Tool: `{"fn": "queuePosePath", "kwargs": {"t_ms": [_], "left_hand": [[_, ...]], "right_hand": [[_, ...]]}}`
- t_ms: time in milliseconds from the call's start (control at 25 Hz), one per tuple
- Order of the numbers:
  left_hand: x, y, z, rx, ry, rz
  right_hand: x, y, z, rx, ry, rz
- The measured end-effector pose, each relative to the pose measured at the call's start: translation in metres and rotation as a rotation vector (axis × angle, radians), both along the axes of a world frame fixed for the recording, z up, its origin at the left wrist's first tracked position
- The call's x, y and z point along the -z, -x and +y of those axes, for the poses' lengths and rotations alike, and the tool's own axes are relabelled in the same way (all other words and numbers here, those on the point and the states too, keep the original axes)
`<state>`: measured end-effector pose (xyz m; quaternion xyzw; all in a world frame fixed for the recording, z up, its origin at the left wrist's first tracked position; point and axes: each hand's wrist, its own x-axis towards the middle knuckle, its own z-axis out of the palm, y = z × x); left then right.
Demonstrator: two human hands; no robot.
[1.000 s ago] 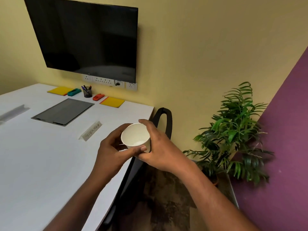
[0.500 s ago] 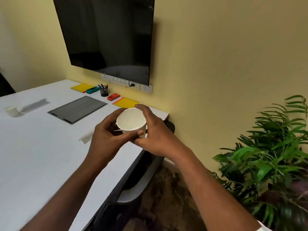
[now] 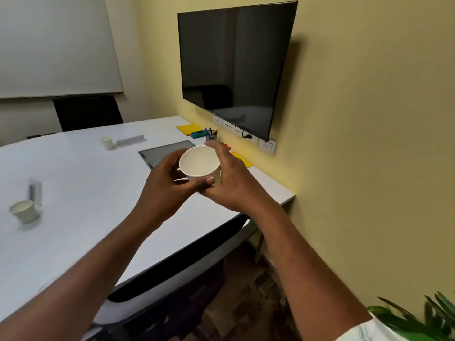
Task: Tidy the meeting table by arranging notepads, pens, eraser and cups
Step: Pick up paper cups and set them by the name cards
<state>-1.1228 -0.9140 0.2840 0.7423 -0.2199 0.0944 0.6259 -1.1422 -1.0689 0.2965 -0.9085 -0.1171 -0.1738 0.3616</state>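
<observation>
- Both hands curl round an empty paper cup (image 3: pixel 200 164): left hand (image 3: pixel 163 183) on the near side, right hand (image 3: pixel 234 178) round the far wall.
- The cup is held above the worktop (image 3: pixel 86 193), mouth tilted toward the camera.
- Step, as I judge it: gathering cups. A near cup (image 3: pixel 23 211) and a far cup (image 3: pixel 107 142) stand well apart.
- The next move probably calls for setting this cup down with those.

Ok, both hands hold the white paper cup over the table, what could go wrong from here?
The white paper cup is gripped by left hand and right hand; its thin wall may buckle. Set down near the edge of the white table, it could tip off. Reaching left could knock the near-left paper cup.
</observation>
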Motion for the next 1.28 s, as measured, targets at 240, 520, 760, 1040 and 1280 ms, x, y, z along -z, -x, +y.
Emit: {"fn": "queuePosePath", "kwargs": {"t_ms": [240, 520, 760, 1040, 1280], "left_hand": [[0.0, -0.073, -0.035, -0.099, -0.06, 0.001], [-0.002, -0.155, -0.064, -0.19, -0.118, 0.001], [0.033, -0.21, -0.058, -0.5, -0.26, 0.162], [0.096, -0.267, -0.084, -0.659, -0.56, 0.326], [0.145, -0.294, -0.107, -0.632, -0.684, 0.475]], "right_hand": [[0.007, -0.08, -0.031, -0.042, -0.039, 0.021], [0.004, -0.177, -0.058, -0.08, -0.018, 0.038], [0.04, -0.266, -0.064, -0.06, -0.03, 0.132], [0.149, -0.385, -0.079, -0.012, -0.111, 0.293], [0.242, -0.468, -0.099, 0.06, -0.118, 0.506]]}}
